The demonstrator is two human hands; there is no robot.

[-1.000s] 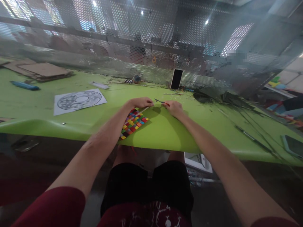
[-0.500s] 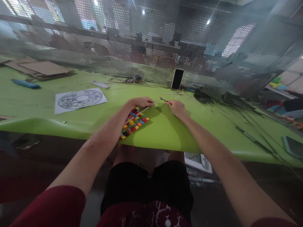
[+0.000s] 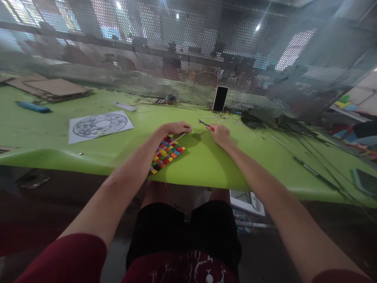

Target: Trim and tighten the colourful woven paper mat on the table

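Observation:
My left hand (image 3: 178,127) is pinched closed at the end of a thin pale strip (image 3: 180,136), which slants down toward a woven multicoloured checkered piece (image 3: 168,154). That piece lies on the table under my left wrist, partly covered by the forearm. To the right, my right hand (image 3: 220,134) grips small red-handled scissors (image 3: 207,125). Their dark blades point left toward my left fingertips, with a gap between. Whether the strip continues past my left fingertips is too fine to tell.
On the green-covered table (image 3: 200,169) lie a sheet with a circular drawing (image 3: 101,125), cardboard pieces (image 3: 59,86) and a blue cutter (image 3: 33,107). A phone (image 3: 220,99) leans against the perforated screen. Dark leaves (image 3: 265,119), a dark pen-like tool (image 3: 315,173) and another phone (image 3: 365,181) are right.
The faint pale strip between my left fingertips and the scissors no longer shows. Both hands stay in nearly the same places; the view has shifted slightly.

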